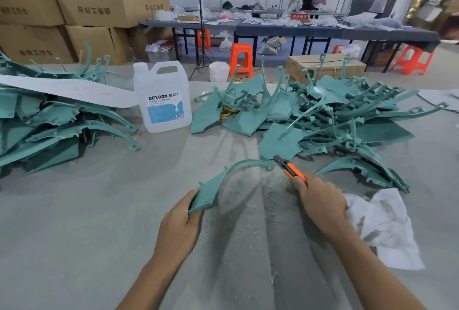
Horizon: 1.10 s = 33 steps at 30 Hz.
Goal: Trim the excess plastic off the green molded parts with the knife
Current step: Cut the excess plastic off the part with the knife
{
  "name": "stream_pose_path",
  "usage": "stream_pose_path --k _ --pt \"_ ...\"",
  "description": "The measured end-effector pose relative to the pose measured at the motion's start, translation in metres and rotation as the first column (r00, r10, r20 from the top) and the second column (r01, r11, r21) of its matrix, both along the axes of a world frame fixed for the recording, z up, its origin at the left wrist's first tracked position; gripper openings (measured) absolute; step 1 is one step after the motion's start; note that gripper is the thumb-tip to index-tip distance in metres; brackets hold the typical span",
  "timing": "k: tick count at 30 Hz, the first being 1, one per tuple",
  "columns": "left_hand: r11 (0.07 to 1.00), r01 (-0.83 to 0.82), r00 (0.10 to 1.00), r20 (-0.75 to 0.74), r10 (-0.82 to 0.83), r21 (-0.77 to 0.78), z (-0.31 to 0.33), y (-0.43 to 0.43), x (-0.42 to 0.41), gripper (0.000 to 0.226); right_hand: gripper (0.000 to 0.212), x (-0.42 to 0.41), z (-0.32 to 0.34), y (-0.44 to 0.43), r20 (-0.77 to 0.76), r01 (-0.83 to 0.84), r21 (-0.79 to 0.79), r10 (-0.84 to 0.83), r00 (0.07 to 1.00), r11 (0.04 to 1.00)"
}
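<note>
- Green part (pixel 238 168): thin curved arc with a flat wide end, near centre of the table (pixel 74 210), above pale shavings (pixel 250 200).
- Grey table; green piles left (pixel 49 125) and far right (pixel 323 115), white jug (pixel 162 101) between, white cloth (pixel 382 225) near right; cardboard boxes (pixel 87 6) far left.
- Left hand (pixel 181 220) grips the wide end; right hand (pixel 320 200) grips the orange knife (pixel 293 171), blade at the arc's far tip.

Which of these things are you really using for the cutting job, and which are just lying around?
For the job: curved green plastic part in the left hand; orange utility knife in the right hand; heaps of green molded parts.
Just lying about: white plastic jug; crumpled white cloth; brown cardboard boxes; orange plastic stool.
</note>
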State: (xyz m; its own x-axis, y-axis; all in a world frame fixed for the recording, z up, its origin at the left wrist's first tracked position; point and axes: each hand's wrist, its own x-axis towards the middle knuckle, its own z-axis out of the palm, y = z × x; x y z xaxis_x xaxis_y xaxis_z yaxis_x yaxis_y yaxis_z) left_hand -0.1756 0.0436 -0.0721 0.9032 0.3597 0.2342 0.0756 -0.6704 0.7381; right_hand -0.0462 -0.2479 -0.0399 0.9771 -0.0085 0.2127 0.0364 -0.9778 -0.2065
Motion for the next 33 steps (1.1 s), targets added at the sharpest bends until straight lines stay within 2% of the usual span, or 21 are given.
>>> stream_pose_path --k 4,11,14,16,18,20,21,22,25,27,29,33 --pt "0.993 -0.091 0.991 0.087 0.097 -0.075 0.006 0.000 -0.006 0.010 0.044 -0.018 -0.016 0.000 0.118 -0.098 0.210 0.074 0.990 0.973" --pt "0.965 -0.248 0.941 0.217 0.260 -0.083 0.066 0.032 -0.010 0.015 0.032 -0.036 -0.030 0.003 0.257 -0.135 0.322 0.050 0.965 0.937" --pt "0.930 -0.335 0.858 0.358 0.369 -0.155 0.100 0.040 -0.016 0.022 0.030 -0.036 -0.031 0.002 0.271 -0.146 0.352 0.049 0.961 0.925" --pt "0.912 -0.272 0.750 0.527 0.401 -0.307 0.125 0.046 -0.019 0.031 0.028 -0.036 -0.031 0.002 0.278 -0.148 0.367 0.044 0.960 0.918" --pt "0.901 -0.199 0.676 0.612 0.411 -0.386 0.149 0.059 -0.019 0.048 0.027 -0.037 -0.032 0.002 0.276 -0.149 0.367 0.045 0.960 0.918" --pt "0.908 -0.157 0.705 0.600 0.378 -0.387 0.175 0.069 -0.019 0.069 0.025 -0.038 -0.033 0.002 0.279 -0.154 0.387 0.044 0.959 0.909" --pt "0.920 -0.128 0.731 0.592 0.340 -0.369 0.186 0.072 -0.019 0.070 0.024 -0.038 -0.033 0.002 0.282 -0.156 0.402 0.040 0.959 0.902" --pt "0.939 -0.099 0.755 0.590 0.286 -0.329 0.195 0.073 -0.018 0.065 0.024 -0.039 -0.033 0.003 0.283 -0.155 0.417 0.034 0.958 0.896" --pt "0.995 0.016 0.813 0.581 0.042 -0.094 0.205 0.066 -0.008 0.019 0.025 -0.041 -0.033 0.003 0.284 -0.149 0.452 0.016 0.959 0.880" --pt "0.994 0.107 0.863 0.494 -0.104 0.022 0.200 0.057 0.002 0.018 0.026 -0.042 -0.031 0.003 0.272 -0.147 0.465 0.017 0.962 0.873" --pt "0.979 0.197 0.896 0.395 -0.203 0.058 0.190 0.049 0.015 0.021 0.027 -0.043 -0.025 0.003 0.263 -0.160 0.457 0.039 0.964 0.875" --pt "0.945 0.302 0.941 0.121 -0.317 0.124 0.150 0.029 0.048 0.022 0.032 -0.054 -0.017 0.010 0.181 -0.140 0.502 0.055 0.982 0.854"
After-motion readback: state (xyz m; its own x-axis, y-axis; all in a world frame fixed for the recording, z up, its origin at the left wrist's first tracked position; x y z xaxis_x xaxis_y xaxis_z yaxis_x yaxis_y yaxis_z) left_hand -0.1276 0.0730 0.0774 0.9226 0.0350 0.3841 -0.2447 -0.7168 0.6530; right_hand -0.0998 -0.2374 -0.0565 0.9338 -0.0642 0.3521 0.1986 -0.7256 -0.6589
